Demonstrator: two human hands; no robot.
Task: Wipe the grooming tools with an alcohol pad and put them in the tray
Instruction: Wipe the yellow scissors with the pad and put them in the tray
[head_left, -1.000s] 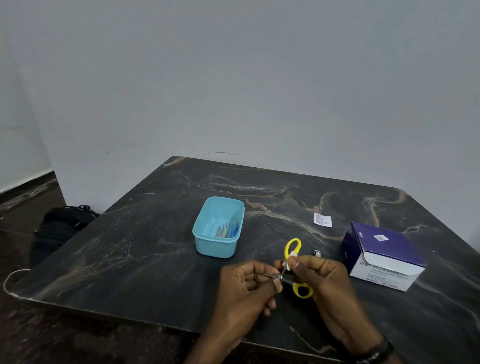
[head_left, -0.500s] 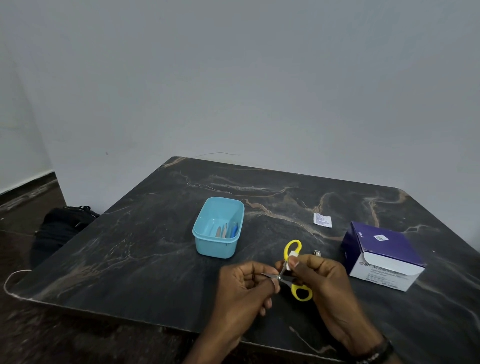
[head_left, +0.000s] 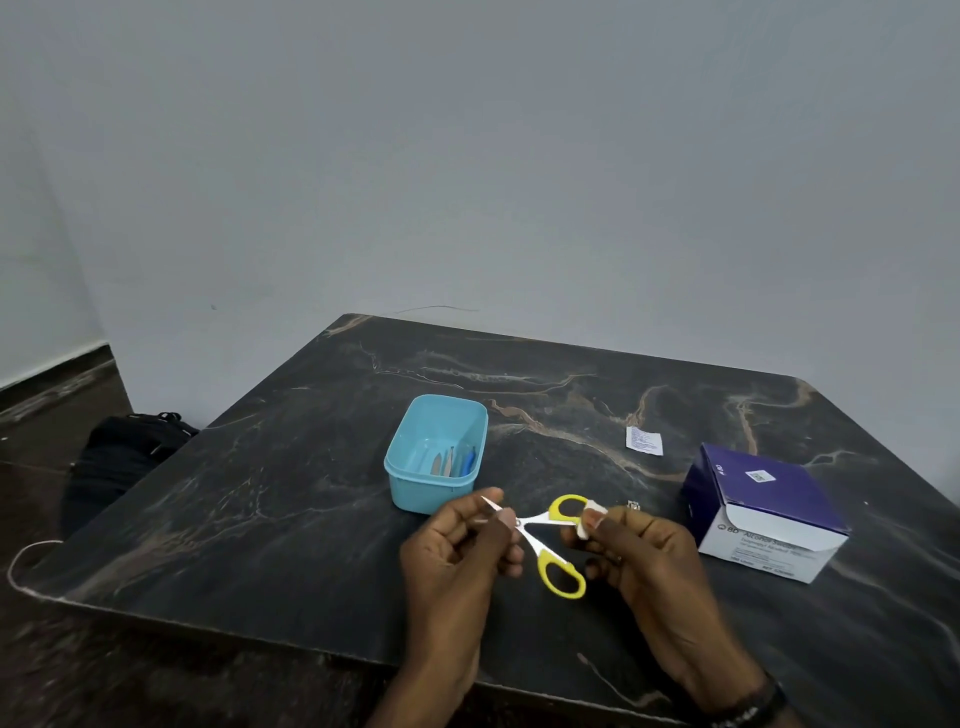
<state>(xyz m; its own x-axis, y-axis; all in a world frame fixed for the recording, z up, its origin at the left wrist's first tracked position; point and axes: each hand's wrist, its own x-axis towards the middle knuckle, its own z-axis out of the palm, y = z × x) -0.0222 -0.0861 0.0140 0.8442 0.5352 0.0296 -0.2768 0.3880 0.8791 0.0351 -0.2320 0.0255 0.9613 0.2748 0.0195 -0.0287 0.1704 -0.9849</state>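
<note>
A light blue tray (head_left: 435, 452) is seen on the dark marble table (head_left: 291, 499), and several slim tools (head_left: 453, 460) are held inside it, leaning toward its right wall. To the right of the tray, a purple-and-white box (head_left: 763, 512) of alcohol swabs is set with its flap open, and a small white wrapper (head_left: 644, 440) lies between tray and box, farther back. Just in front of the tray, the yellow-handled scissors (head_left: 545, 540) are pinched at the blades by the left hand (head_left: 457, 551). A white alcohol pad (head_left: 589, 517) is gripped against the upper handle loop by the right hand (head_left: 644, 561).
</note>
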